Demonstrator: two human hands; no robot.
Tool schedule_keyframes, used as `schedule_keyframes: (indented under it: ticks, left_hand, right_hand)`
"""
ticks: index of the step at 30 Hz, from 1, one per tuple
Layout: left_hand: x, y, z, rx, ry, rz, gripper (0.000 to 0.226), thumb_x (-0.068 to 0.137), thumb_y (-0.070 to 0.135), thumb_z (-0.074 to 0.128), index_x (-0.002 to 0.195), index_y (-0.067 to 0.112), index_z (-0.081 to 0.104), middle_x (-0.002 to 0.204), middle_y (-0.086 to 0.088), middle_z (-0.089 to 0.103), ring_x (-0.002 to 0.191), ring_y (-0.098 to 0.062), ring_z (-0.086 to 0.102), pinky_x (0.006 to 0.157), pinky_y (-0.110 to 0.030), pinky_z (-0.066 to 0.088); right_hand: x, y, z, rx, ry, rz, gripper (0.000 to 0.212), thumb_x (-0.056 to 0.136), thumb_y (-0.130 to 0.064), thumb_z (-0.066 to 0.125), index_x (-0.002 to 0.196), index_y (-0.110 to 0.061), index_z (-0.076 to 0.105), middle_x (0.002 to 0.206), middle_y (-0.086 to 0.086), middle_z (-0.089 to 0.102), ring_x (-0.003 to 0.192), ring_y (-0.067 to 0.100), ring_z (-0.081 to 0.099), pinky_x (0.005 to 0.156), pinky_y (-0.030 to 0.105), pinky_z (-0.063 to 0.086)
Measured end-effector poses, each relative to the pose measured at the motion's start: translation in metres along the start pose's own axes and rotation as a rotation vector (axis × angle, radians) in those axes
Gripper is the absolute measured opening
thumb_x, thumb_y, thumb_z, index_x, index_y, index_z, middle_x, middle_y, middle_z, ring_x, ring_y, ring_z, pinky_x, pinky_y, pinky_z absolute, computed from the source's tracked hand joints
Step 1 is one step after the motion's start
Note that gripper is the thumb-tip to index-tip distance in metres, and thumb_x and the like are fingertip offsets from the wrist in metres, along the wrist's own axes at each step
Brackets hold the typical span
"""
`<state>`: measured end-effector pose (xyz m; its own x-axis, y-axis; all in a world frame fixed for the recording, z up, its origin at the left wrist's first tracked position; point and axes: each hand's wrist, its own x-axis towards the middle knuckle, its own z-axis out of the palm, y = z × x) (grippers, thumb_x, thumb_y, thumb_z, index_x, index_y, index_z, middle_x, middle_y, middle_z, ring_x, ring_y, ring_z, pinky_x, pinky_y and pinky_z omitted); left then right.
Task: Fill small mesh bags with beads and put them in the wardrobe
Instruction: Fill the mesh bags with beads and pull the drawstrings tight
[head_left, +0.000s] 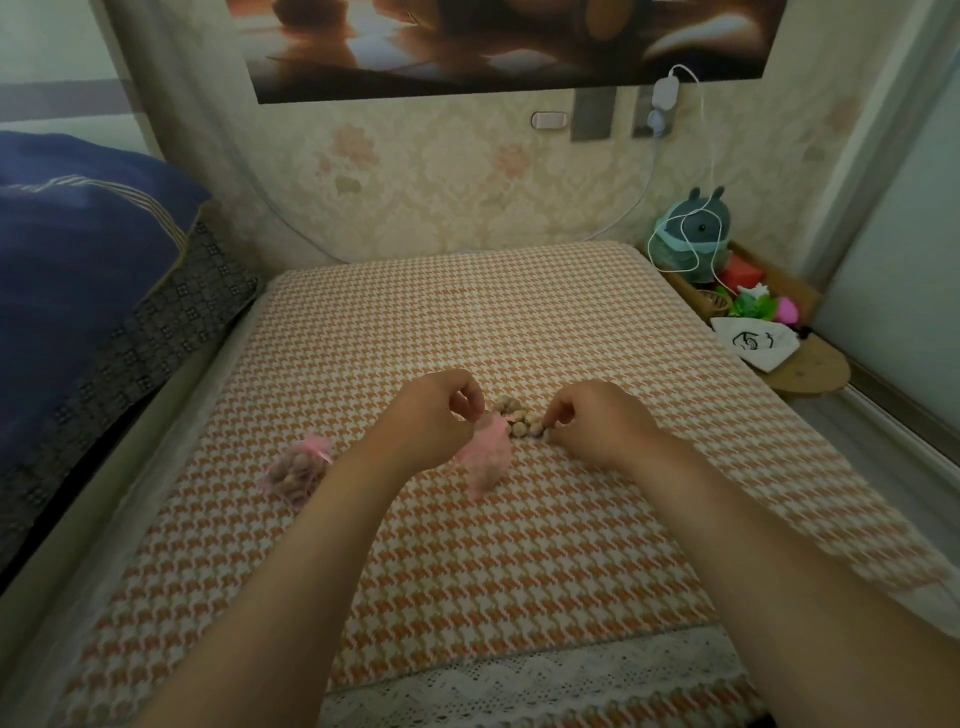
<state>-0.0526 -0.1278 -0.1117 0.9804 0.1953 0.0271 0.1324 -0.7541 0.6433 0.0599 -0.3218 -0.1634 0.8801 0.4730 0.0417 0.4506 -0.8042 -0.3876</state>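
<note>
A pile of tan beads (519, 418) lies on the orange houndstooth cloth (467, 545) between my hands. My left hand (431, 421) pinches the top edge of a pink mesh bag (485, 457), which hangs down to the cloth beside the beads. My right hand (592, 421) has its fingers curled down onto the right end of the bead pile, pinching at beads there. A second pink mesh bag (300, 470), filled with beads and tied, lies on the cloth to the left.
A blue quilt (78, 249) lies on the bed at left. At right, a low wooden shelf (802, 364) holds a plush toy (693, 234), a white pouch (756, 340) and small colourful items. A white charger cable (701, 135) hangs on the wall.
</note>
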Motion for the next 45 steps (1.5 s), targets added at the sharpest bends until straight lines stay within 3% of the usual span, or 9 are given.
schedule_keyframes:
  ticks: [4,6,11,15,20,30,34,42,45]
  left_hand:
    - [0.002,0.001,0.003,0.104,-0.028,-0.019,0.04,0.086,0.0,0.054,0.073,0.033,0.072,0.084,0.003,0.074,0.06,-0.02,0.065,0.053,-0.032,0.055]
    - [0.001,0.001,0.003,0.096,-0.022,-0.019,0.042,0.087,0.0,0.054,0.076,0.036,0.073,0.086,0.007,0.074,0.052,-0.014,0.061,0.049,-0.027,0.053]
    - [-0.003,0.0,0.001,0.011,0.012,-0.006,0.026,0.086,0.009,0.063,0.102,0.025,0.076,0.106,0.013,0.069,0.079,-0.023,0.072,0.07,-0.04,0.061]
    - [-0.005,-0.002,0.0,0.004,-0.01,0.006,0.028,0.086,0.012,0.065,0.108,0.025,0.073,0.104,0.015,0.068,0.082,-0.017,0.071,0.073,-0.038,0.061]
    - [-0.003,-0.006,-0.001,-0.041,-0.016,0.007,0.026,0.086,0.015,0.065,0.108,0.026,0.072,0.103,0.014,0.07,0.079,-0.004,0.067,0.057,-0.021,0.051]
    - [-0.003,-0.009,-0.003,-0.151,-0.08,-0.02,0.033,0.082,0.007,0.061,0.106,0.027,0.073,0.094,0.011,0.072,0.073,-0.008,0.066,0.056,-0.019,0.048]
    - [-0.002,-0.008,-0.004,-0.199,-0.081,-0.042,0.032,0.078,0.005,0.063,0.099,0.027,0.075,0.086,0.008,0.074,0.059,0.003,0.061,0.048,-0.011,0.042]
    - [-0.001,-0.008,-0.004,-0.279,-0.063,-0.081,0.016,0.084,0.015,0.069,0.096,0.021,0.079,0.086,0.002,0.076,0.082,-0.013,0.07,0.072,-0.028,0.058]
    - [-0.002,-0.008,-0.006,-0.318,-0.058,-0.101,0.018,0.088,0.009,0.064,0.094,0.015,0.079,0.085,-0.004,0.077,0.077,-0.013,0.071,0.068,-0.027,0.059]
  right_hand:
    - [-0.001,-0.004,0.006,-0.022,-0.018,0.009,0.011,0.088,-0.034,0.071,0.099,-0.033,0.072,0.099,-0.012,0.069,0.092,0.013,0.064,0.074,0.029,0.051]
    - [0.0,-0.006,0.008,-0.04,-0.013,0.007,0.011,0.089,-0.033,0.07,0.1,-0.031,0.073,0.101,-0.01,0.07,0.095,0.014,0.065,0.077,0.03,0.052]
    - [0.001,-0.014,0.005,0.01,0.014,-0.013,0.016,0.092,-0.024,0.067,0.104,-0.03,0.074,0.106,-0.01,0.072,0.095,0.013,0.065,0.071,0.027,0.046]
    - [-0.002,-0.029,-0.007,0.223,0.106,-0.072,0.009,0.09,-0.032,0.072,0.098,-0.034,0.072,0.093,-0.017,0.069,0.088,0.005,0.066,0.075,0.029,0.055]
    - [-0.01,-0.053,-0.019,0.524,0.157,-0.232,0.01,0.084,-0.033,0.078,0.088,-0.039,0.072,0.086,-0.021,0.072,0.064,-0.014,0.06,0.059,0.008,0.042]
    - [-0.016,-0.064,-0.018,0.211,0.093,-0.408,0.014,0.09,-0.043,0.071,0.103,-0.039,0.076,0.093,-0.025,0.069,0.075,-0.017,0.055,0.064,0.017,0.039]
    - [-0.014,-0.07,-0.022,0.048,0.108,-0.454,0.016,0.093,-0.042,0.068,0.106,-0.039,0.075,0.097,-0.021,0.068,0.08,-0.004,0.058,0.069,0.026,0.047]
    - [-0.013,-0.068,-0.025,-0.114,0.061,-0.457,0.02,0.097,-0.044,0.059,0.107,-0.04,0.076,0.099,-0.014,0.059,0.085,0.007,0.057,0.063,0.026,0.039]
    - [-0.013,-0.066,-0.024,-0.087,0.012,-0.426,0.025,0.097,-0.035,0.054,0.109,-0.041,0.075,0.105,-0.016,0.057,0.089,0.006,0.056,0.065,0.025,0.042]
